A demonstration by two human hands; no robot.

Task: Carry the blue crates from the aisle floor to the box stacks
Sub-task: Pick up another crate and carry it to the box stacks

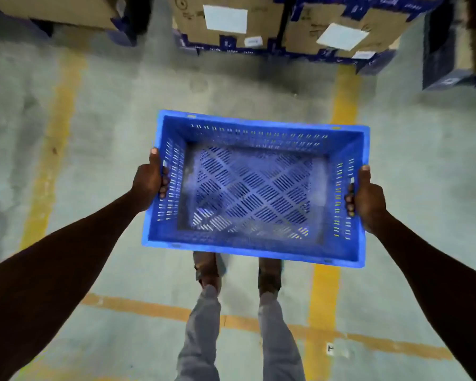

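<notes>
An empty blue slotted crate [254, 188] hangs level in the air in front of me, above my feet. My left hand [149, 182] grips its left short side, thumb on the rim and fingers curled through the handle slot. My right hand [367, 199] grips the right short side the same way. Cardboard box stacks [286, 26] with blue tape and white labels stand straight ahead on the floor, a short way beyond the crate.
Grey concrete floor [116, 111] with yellow painted lines running ahead on both sides and across behind my feet. More boxes stand at the far left [55, 9] and far right [456, 42]. A gap runs between the left and middle stacks.
</notes>
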